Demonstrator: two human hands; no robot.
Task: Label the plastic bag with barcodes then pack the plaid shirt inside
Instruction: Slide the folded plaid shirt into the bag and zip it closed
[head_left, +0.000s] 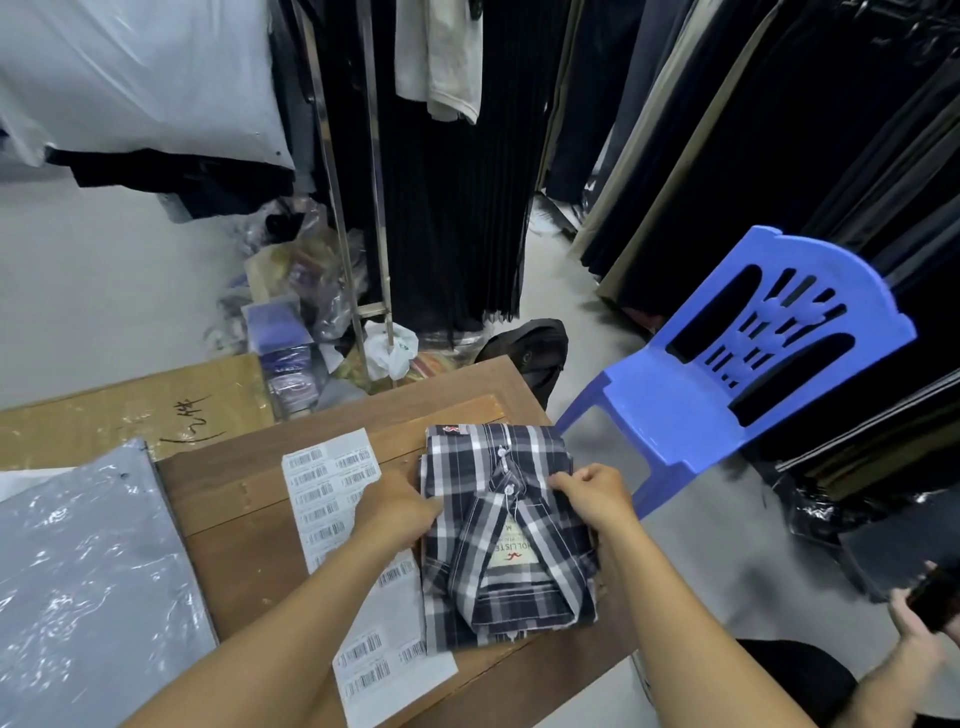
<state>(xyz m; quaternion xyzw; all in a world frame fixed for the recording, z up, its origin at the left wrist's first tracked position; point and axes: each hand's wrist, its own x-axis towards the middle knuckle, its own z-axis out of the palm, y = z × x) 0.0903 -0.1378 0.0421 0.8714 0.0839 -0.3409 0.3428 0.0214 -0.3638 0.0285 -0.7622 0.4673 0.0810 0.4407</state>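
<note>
A folded navy-and-white plaid shirt lies on the brown wooden table, collar toward me with a tan neck label showing. My left hand grips the shirt's left edge. At the right edge, near the buttons, my right hand pinches the fabric. A long sheet of barcode stickers lies just left of the shirt, partly under my left forearm. A stack of grey plastic bags rests at the table's left side.
A blue plastic chair stands right of the table. Racks of dark hanging clothes fill the back and right. A cardboard box and cluttered bags sit behind the table. Another person's hand holds a dark object at lower right.
</note>
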